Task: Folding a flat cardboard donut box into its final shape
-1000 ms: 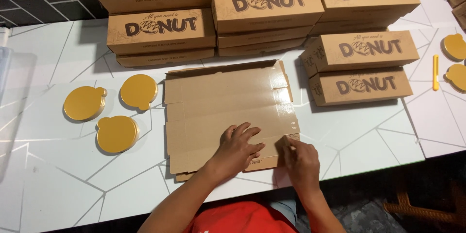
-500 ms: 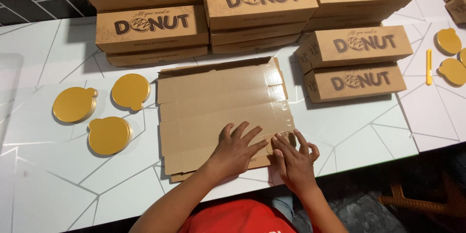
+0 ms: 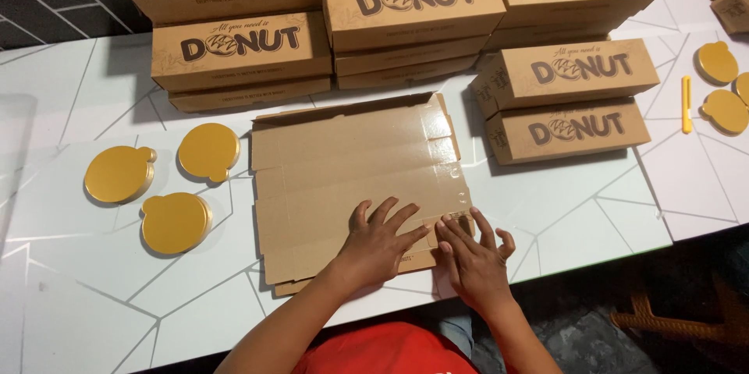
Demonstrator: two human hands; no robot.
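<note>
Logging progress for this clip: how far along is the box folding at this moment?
Done: many folded brown boxes stand stacked at the back of the white table, two more on the right. In hand: one flat cardboard blank lies unfolded, the left hand and right hand pressing flat on its near right corner. Left: no panel of the blank is raised yet. Gold cake boards lie unused beside it.

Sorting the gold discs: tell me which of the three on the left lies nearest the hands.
The front gold disc, closest to the table edge; the other two lie farther back.
</note>
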